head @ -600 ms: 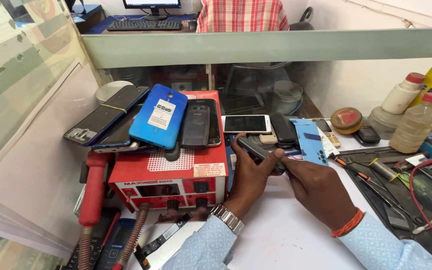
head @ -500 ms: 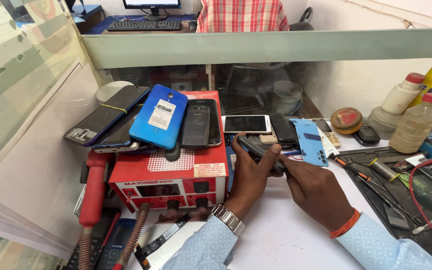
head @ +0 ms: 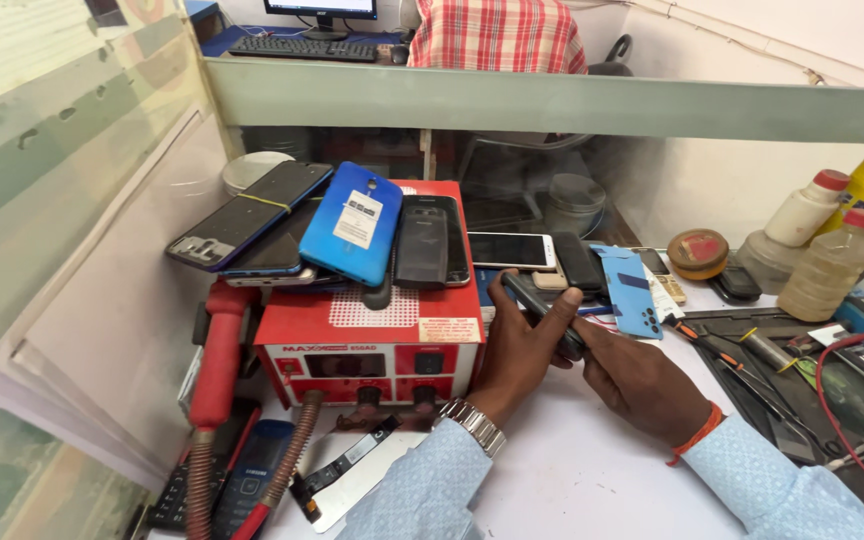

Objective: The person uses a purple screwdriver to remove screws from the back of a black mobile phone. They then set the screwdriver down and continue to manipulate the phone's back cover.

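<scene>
On the far left of the tabletop [head: 592, 480] a red tool with a ribbed hose [head: 220, 370] leans by a red box [head: 377, 335]. A pile of phones [head: 337, 225] lies on top of the box, well left of the fingers. One of them is blue.

Next comes the left hand [head: 517, 350]. It wears a metal watch [head: 472, 425] on the wrist. Its fingers [head: 562, 300] curl over the top edge of a dark phone [head: 542, 308] and press on it. The phone sits tilted, up off the tabletop, between both hands.

The right hand [head: 637, 380] meets it from the other side. Its fingers are closed on the lower end of the phone, and the tips are hidden under it.

The phone looks thin, flat and stiff. It is likely light, so one hand could lift it. Its smooth faces look slippery, and the screen would probably crack if it fell. The long side edges seem the safest place to hold, with the thumb on one edge and the fingers on the other.

Just past the fingertips lie a white phone [head: 512, 250] and a blue phone back [head: 632, 290]. Far to the right stand bottles [head: 832, 260], and small tools [head: 752, 355] lie on a dark mat [head: 802, 400].
</scene>
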